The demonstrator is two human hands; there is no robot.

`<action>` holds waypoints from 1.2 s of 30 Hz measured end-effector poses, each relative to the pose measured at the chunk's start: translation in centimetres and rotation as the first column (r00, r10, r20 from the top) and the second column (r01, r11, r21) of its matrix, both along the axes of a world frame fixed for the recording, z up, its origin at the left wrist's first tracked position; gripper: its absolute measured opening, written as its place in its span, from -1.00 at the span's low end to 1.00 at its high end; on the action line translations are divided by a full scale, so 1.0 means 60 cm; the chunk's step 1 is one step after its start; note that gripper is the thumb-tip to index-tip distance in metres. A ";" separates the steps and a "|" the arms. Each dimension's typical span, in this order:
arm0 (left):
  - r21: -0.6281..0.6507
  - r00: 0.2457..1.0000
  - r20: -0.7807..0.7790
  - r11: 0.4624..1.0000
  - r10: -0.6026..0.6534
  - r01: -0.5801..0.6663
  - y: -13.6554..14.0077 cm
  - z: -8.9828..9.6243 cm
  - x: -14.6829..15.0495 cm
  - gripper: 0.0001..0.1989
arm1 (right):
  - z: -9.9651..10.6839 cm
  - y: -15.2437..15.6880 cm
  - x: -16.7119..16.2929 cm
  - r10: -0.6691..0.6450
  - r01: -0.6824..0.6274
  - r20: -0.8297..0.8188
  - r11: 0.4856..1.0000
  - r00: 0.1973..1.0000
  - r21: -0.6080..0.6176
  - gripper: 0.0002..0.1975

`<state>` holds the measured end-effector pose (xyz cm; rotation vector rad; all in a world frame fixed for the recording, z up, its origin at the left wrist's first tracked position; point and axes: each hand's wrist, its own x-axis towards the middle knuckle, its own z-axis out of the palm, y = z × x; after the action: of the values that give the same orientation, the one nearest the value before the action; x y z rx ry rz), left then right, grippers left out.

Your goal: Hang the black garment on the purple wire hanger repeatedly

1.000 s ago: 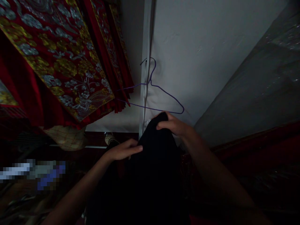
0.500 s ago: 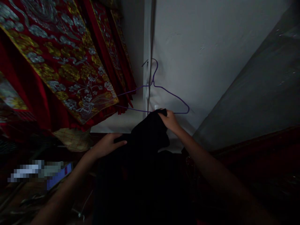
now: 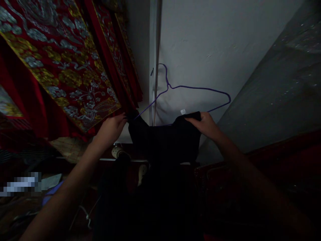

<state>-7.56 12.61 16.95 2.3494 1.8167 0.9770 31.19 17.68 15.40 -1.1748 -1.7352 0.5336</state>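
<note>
A black top (image 3: 165, 144) is stretched between my two hands, its lower part lost in the dark. My left hand (image 3: 111, 130) grips its left shoulder, where the left arm of a purple wire hanger (image 3: 198, 88) runs down into the cloth. On the right, my right hand (image 3: 207, 124) pinches the other shoulder, near a small white label (image 3: 183, 111). The hanger's right end sticks out above that hand, outside the top. Its bottom wire is mostly hidden by the cloth. The hook lies up by a pale vertical strip (image 3: 152, 43) on the wall.
Red embroidered cloths (image 3: 72, 67) hang at the upper left, close above my left hand. A plastic-covered surface (image 3: 281, 90) slants along the right. Below are pale clogs (image 3: 117, 152) on the floor and cluttered items with a white cord (image 3: 86, 214) at the lower left.
My hands have moved apart and up, spreading the top. The hanger has tilted and shifted right, and its left arm now enters the left shoulder. The white label shows more clearly.
</note>
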 end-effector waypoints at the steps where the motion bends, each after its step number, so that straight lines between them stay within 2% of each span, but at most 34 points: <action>1: 0.030 0.999 0.038 1.000 0.000 -0.001 0.002 0.009 0.011 -0.62 | -0.002 -0.003 -0.005 0.022 -0.022 -0.007 1.000 1.000 -0.016 -0.74; 5: 0.167 0.980 0.150 0.980 -0.130 0.104 0.015 0.036 0.054 -0.62 | -0.019 -0.022 -0.039 0.160 -0.163 -0.056 0.985 0.985 -0.047 -0.81; 8: 0.269 0.952 0.168 0.941 -0.257 0.207 0.029 0.045 0.070 -0.63 | -0.033 -0.034 -0.055 0.222 -0.222 -0.034 0.975 0.974 0.000 -0.87; 9: 0.292 0.945 0.168 0.929 -0.282 0.225 0.033 0.045 0.071 -0.63 | -0.038 -0.036 -0.054 0.226 -0.225 -0.023 0.974 0.974 0.033 -0.85; 11: 0.315 0.942 0.177 0.923 -0.285 0.220 0.037 0.043 0.068 -0.60 | -0.049 -0.038 -0.044 0.217 -0.217 0.011 0.969 0.976 0.118 -0.66; 14: 0.315 0.958 0.204 0.940 -0.201 0.130 0.035 0.037 0.059 -0.55 | -0.073 -0.038 -0.021 0.079 -0.086 0.036 0.957 0.996 0.277 -0.40; 16: 0.316 0.971 0.192 0.945 -0.145 0.079 0.032 0.036 0.057 -0.63 | -0.093 -0.037 -0.013 -0.089 0.105 -0.063 0.936 0.994 0.335 -0.39; 18: 0.328 0.981 0.157 0.943 -0.113 0.056 0.029 0.037 0.059 -0.70 | -0.112 -0.036 -0.016 -0.240 0.304 -0.240 0.909 0.941 0.285 -0.46; 20: 0.340 0.988 0.131 0.940 -0.085 0.035 0.028 0.038 0.063 -0.71 | -0.126 -0.035 -0.027 -0.325 0.415 -0.407 0.896 0.853 0.156 -0.59; 21: 0.341 0.990 0.121 0.940 -0.071 0.025 0.028 0.038 0.065 -0.70 | -0.130 -0.035 -0.034 -0.332 0.410 -0.463 0.909 0.821 0.075 -0.65; 23: 0.334 0.994 0.099 0.943 -0.044 0.008 0.028 0.039 0.065 -0.69 | -0.132 -0.035 -0.041 -0.299 0.294 -0.539 0.951 0.788 -0.096 -0.69; 25: 0.331 0.996 0.088 0.944 -0.017 -0.013 0.030 0.040 0.058 -0.68 | -0.125 -0.038 -0.035 -0.244 0.132 -0.582 0.964 0.776 -0.229 -0.64; 27: 0.333 0.995 0.096 0.942 0.000 -0.032 0.034 0.042 0.046 -0.67 | -0.113 -0.042 -0.010 -0.199 0.076 -0.573 0.970 0.795 -0.232 -0.63; 30: 0.316 0.994 0.112 0.948 -0.008 -0.028 0.041 0.048 0.031 -0.65 | -0.083 -0.050 0.043 -0.149 0.151 -0.451 0.988 0.880 -0.033 -0.63; 32: 0.300 0.993 0.118 0.954 -0.023 -0.013 0.043 0.049 0.028 -0.64 | -0.056 -0.051 0.071 -0.136 0.197 -0.390 0.973 0.911 0.119 -0.66; 36: 0.286 0.988 0.149 0.958 -0.045 0.000 0.045 0.049 0.030 -0.63 | 0.009 -0.033 0.082 -0.114 0.212 -0.331 0.938 0.937 0.275 -0.74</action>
<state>-5.76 15.33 19.86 2.3561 1.6872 1.4627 36.09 15.71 15.96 -0.9456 -1.3750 0.3110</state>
